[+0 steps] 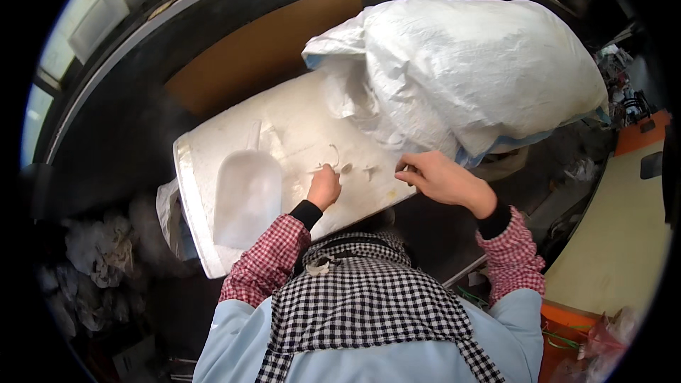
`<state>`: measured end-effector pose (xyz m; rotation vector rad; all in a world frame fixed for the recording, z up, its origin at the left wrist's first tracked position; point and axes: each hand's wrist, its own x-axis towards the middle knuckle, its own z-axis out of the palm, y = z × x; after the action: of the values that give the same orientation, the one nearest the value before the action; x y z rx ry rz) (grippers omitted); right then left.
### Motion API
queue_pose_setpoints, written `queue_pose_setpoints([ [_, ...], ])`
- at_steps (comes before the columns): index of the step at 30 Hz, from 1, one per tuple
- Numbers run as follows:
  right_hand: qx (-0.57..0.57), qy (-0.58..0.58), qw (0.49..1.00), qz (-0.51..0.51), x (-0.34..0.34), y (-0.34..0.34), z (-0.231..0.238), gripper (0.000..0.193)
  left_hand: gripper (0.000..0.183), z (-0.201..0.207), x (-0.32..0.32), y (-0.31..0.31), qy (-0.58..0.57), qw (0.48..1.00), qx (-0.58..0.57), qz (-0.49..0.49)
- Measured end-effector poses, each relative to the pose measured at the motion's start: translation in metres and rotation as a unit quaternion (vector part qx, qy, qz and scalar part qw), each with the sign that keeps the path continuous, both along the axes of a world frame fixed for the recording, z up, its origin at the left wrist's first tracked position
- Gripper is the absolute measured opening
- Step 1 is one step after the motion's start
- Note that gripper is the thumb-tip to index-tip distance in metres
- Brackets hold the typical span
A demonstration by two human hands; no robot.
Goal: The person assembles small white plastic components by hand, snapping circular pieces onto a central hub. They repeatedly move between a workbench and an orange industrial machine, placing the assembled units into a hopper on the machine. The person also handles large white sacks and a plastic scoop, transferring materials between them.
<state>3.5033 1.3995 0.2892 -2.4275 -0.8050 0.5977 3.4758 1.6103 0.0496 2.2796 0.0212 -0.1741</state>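
My left hand (324, 186) rests on a white, slightly stained slab-like surface (305, 110), fingers drawn together beside a thin pale strand. Whatever they pinch is too small to make out. Close by lie a small brownish round bit (346, 168) and a pale scrap (369, 171). Over the right part of the slab, my right hand (443, 181) has thumb and fingertips pressed together; I cannot make out what is between them. Left of my left hand lies a white plastic scoop (248, 195), its handle pointing away from me.
A big, full white woven sack (482, 71) lies across the slab's far right. Brown cardboard (269, 46) leans behind it. Crumpled plastic bags (99, 255) crowd the lower left. At the right stands a pale panel with orange edges (610, 234).
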Motion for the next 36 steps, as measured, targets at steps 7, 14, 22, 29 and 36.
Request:
queue_pose_setpoints([
  [7,0.101,-0.314,0.944,-0.017,0.11,-0.049,0.129,0.017,0.029,-0.033,0.017,0.006,-0.039,0.973,0.216,-0.067],
  [14,-0.05,-0.44,0.888,-0.128,0.423,-0.099,0.15,0.071,0.053,0.075,-0.004,-0.03,0.04,0.956,0.202,0.208],
  [22,0.182,-0.429,0.842,-0.271,0.582,-0.014,0.129,0.096,0.035,0.12,-0.024,-0.063,0.062,0.885,0.25,0.387],
  [29,0.137,-0.483,0.805,-0.316,0.607,-0.013,0.114,0.112,0.038,0.118,-0.011,-0.058,0.156,0.863,0.224,0.426],
  [36,0.178,-0.474,0.797,-0.329,0.661,-0.075,0.109,0.112,0.033,0.128,0.012,-0.053,0.065,0.877,0.206,0.429],
])
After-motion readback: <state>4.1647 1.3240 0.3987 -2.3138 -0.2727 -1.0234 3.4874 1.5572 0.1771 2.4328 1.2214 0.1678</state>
